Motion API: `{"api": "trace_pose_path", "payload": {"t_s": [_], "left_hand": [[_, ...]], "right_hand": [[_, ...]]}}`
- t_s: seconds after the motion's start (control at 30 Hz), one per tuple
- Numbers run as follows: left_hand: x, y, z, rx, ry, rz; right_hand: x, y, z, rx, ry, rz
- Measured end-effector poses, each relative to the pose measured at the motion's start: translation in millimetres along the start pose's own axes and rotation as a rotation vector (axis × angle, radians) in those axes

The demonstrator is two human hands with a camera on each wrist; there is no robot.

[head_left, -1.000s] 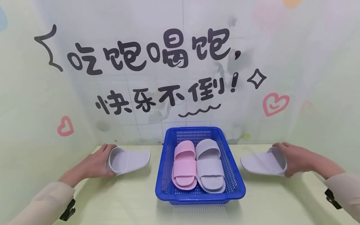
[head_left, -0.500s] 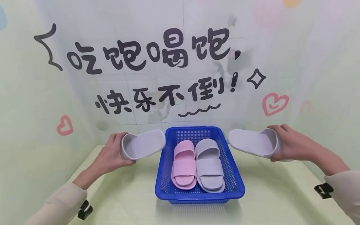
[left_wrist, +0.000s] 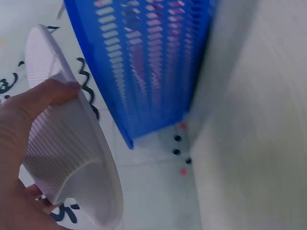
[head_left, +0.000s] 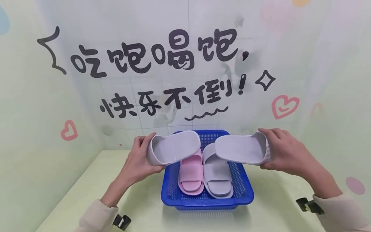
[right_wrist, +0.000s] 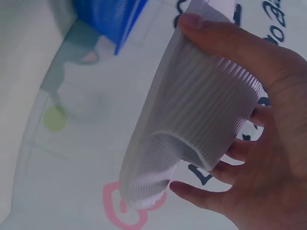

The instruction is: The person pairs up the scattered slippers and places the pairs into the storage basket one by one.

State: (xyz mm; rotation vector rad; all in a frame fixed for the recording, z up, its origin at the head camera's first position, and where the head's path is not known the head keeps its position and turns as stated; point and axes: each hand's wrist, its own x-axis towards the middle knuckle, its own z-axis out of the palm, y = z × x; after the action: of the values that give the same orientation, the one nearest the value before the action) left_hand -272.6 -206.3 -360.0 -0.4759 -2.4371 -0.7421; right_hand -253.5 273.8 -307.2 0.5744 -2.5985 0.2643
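Pink slippers (head_left: 191,172) and grey slippers (head_left: 218,172) already lie in the blue basket (head_left: 207,203), lower centre. Two more aren't in yet: my left hand (head_left: 137,161) grips a pale slipper (head_left: 175,146), my right hand (head_left: 285,151) a second slipper (head_left: 240,149), fingers round the straps. Both now overlap the basket's upper part; half a second ago they hung beside it.

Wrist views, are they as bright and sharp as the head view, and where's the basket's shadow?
Head view: bright, black lettering crisp, a soft shadow beneath the blue basket on the table; left wrist: dimmer, the left slipper showing its ribs, the basket's holes a bit soft; right wrist: also dimmer, the right slipper's ribs clear, the basket's corner soft.
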Motion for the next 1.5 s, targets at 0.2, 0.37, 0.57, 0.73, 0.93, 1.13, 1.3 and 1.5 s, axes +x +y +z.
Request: {"api": "trace_pose_path", "payload": {"t_s": [0.2, 0.37, 0.57, 0.73, 0.93, 1.13, 1.3, 1.5], "left_hand": [[0.1, 21.4, 2.4, 0.040, 0.072, 0.022], [-1.7, 28.2, 7.1, 0.099, 0.102, 0.072], [-4.2, 30.5, 10.6, 0.161, 0.094, 0.099], [-6.2, 33.0, 11.1, 0.197, 0.061, 0.075], [-8.6, 35.6, 10.3, 0.287, 0.046, 0.079], [-12.4, 35.0, 5.2, 0.344, 0.060, 0.099], [-14.1, 31.6, 1.1, 0.354, 0.093, 0.131], [-11.2, 34.0, -6.0, 0.370, 0.139, 0.188]], "right_hand": [[-4, -17, 4, 0.002, 0.071, 0.021], [-3, -27, 9, -0.019, 0.096, 0.042], [-6, -31, 17, -0.009, 0.095, 0.053], [-8, -31, 22, -0.005, 0.059, 0.046], [-8, -30, 26, 0.002, 0.079, 0.026], [-7, -31, 33, 0.004, 0.123, -0.003], [-7, -34, 33, -0.005, 0.158, -0.041], [-8, -40, 29, -0.004, 0.162, -0.056]]}}
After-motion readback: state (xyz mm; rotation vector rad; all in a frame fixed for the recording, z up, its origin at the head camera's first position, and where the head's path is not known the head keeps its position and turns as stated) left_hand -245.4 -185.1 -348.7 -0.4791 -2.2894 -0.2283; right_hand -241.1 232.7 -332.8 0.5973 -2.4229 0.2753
